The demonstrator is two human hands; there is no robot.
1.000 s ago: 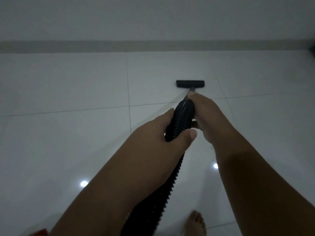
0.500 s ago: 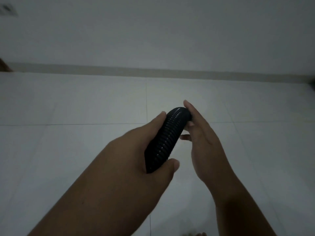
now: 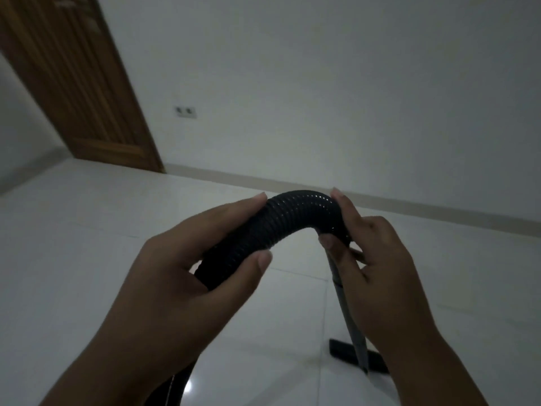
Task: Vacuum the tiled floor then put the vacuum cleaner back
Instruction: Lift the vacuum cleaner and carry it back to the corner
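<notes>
A black ribbed vacuum hose (image 3: pixel 281 227) arches between both hands at mid-frame. My left hand (image 3: pixel 187 268) grips its lower left stretch, thumb underneath. My right hand (image 3: pixel 377 259) holds the hose's right end where it joins the grey wand (image 3: pixel 348 315). The wand runs down to the black floor nozzle (image 3: pixel 339 348), which rests on the white tiled floor (image 3: pixel 87 259) at lower right. The hose continues down behind my left forearm. The vacuum's body is out of view.
A wooden door (image 3: pixel 79 83) stands at the upper left. A white wall with a double socket (image 3: pixel 186 111) and a grey skirting strip (image 3: pixel 439 210) runs across the back. Glossy tiles spread to the left and right of my arms.
My view has lifted and swung left, bringing the door and socket in. The hose is now bent into an arch between the hands, and the nozzle sits near me at lower right instead of far ahead.
</notes>
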